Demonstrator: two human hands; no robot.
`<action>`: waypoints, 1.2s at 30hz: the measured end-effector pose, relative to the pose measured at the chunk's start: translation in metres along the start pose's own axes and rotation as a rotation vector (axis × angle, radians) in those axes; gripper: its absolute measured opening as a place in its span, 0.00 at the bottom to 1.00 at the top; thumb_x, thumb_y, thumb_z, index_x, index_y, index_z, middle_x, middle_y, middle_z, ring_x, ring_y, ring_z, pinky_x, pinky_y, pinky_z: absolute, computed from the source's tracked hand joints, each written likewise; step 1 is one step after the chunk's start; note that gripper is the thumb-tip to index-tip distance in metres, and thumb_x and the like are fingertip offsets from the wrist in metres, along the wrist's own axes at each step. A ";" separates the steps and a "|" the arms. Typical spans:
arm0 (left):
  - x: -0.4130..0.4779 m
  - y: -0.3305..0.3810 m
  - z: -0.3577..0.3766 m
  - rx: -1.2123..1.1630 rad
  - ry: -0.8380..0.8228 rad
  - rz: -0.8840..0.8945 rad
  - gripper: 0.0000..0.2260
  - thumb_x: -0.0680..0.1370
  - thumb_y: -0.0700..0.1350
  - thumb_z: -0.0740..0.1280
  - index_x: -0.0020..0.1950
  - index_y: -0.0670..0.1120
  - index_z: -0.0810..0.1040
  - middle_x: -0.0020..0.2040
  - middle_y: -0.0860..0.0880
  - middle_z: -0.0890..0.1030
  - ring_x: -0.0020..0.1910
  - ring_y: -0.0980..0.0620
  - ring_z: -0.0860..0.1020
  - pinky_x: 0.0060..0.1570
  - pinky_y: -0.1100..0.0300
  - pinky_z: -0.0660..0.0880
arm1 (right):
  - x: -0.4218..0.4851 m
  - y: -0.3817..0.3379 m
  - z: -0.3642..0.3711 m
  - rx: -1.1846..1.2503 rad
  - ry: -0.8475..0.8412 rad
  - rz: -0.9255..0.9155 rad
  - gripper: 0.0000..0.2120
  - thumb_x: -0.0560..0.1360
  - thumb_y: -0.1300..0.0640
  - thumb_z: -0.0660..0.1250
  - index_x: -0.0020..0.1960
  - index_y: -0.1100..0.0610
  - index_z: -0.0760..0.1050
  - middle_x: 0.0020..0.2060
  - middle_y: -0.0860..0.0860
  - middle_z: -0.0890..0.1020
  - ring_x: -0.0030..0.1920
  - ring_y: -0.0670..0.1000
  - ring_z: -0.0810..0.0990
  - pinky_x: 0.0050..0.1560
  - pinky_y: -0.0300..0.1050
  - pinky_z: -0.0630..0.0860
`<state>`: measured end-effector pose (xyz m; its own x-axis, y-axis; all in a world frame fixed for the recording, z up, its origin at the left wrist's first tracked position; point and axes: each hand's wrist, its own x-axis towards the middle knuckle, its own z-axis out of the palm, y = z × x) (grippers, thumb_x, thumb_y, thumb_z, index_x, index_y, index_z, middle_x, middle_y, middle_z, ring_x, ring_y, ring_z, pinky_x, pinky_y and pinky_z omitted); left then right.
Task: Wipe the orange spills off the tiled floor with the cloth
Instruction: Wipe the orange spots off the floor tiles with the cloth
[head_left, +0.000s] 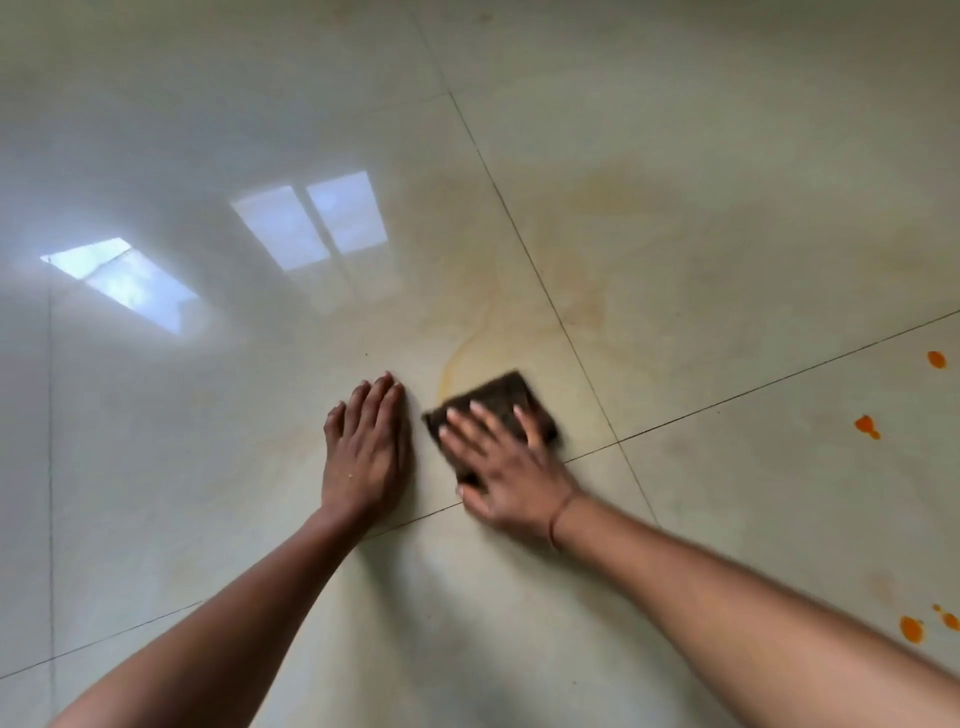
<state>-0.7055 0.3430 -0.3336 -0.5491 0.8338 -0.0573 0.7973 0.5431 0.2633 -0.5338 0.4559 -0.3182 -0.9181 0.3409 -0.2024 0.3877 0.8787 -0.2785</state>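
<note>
1. Near drops (911, 630): wet orange spots at the lower right edge, beside the right forearm. Untouched; well apart from the cloth.

2. Tiled floor (727, 519): pale glossy tiles with thin dark grout lines. Carries everything listed here.

3. Wrist band (558, 519): thin cord around the right wrist.

4. Left hand (366, 447): open, palm down on the bare tile, fingers straight and close together. It holds nothing. Judged to be a prop, taking the person's weight while they lean over the floor.

5. Right hand (506, 467): open and flat, fingers spread, pressing down on the cloth rather than gripping it. The spread likely puts pressure across more of the fabric. The hand is slightly blurred, which suggests a wiping stroke.

6. Cloth (498, 400): dark brown, folded to a rough square, lying flat on the tile under the right fingers, just beside the left hand and close to where two grout lines cross.

7. Streak (457, 358): thin curved yellow-orange line just beyond the cloth, likely the edge of smeared liquid.

8. Middle drops (866, 426): bright orange, on the tile to the right, across a grout line from the cloth. One more spot (936, 359) lies farther out. These appear to be the main work left.

9. Haze (613, 192): faint orange film on the tiles beyond the cloth, probably residue needing another pass.

10. Window reflections (311, 226): bright panes mirrored in the far left tiles.
</note>
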 end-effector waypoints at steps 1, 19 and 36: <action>0.000 0.000 0.001 0.003 0.003 -0.001 0.21 0.82 0.51 0.50 0.74 0.47 0.65 0.76 0.47 0.65 0.75 0.44 0.61 0.71 0.47 0.54 | 0.029 0.009 -0.010 -0.015 -0.005 0.059 0.32 0.77 0.42 0.56 0.78 0.47 0.53 0.79 0.46 0.51 0.78 0.49 0.48 0.73 0.64 0.44; 0.003 -0.008 0.006 0.006 -0.001 0.015 0.21 0.81 0.50 0.52 0.74 0.48 0.64 0.76 0.47 0.65 0.75 0.45 0.60 0.71 0.48 0.55 | -0.003 -0.020 0.000 0.050 -0.045 -0.024 0.34 0.73 0.42 0.57 0.77 0.48 0.57 0.78 0.49 0.56 0.78 0.51 0.50 0.73 0.66 0.45; 0.052 0.226 0.048 0.002 -0.261 0.556 0.26 0.81 0.53 0.56 0.77 0.45 0.59 0.79 0.44 0.56 0.77 0.41 0.54 0.72 0.44 0.52 | -0.174 0.125 -0.014 0.037 0.086 0.716 0.34 0.77 0.41 0.56 0.79 0.47 0.49 0.79 0.46 0.47 0.78 0.50 0.46 0.73 0.62 0.43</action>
<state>-0.5419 0.5138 -0.3229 0.0289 0.9889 -0.1456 0.9473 0.0194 0.3198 -0.3264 0.5106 -0.3048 -0.4401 0.8555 -0.2727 0.8979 0.4182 -0.1371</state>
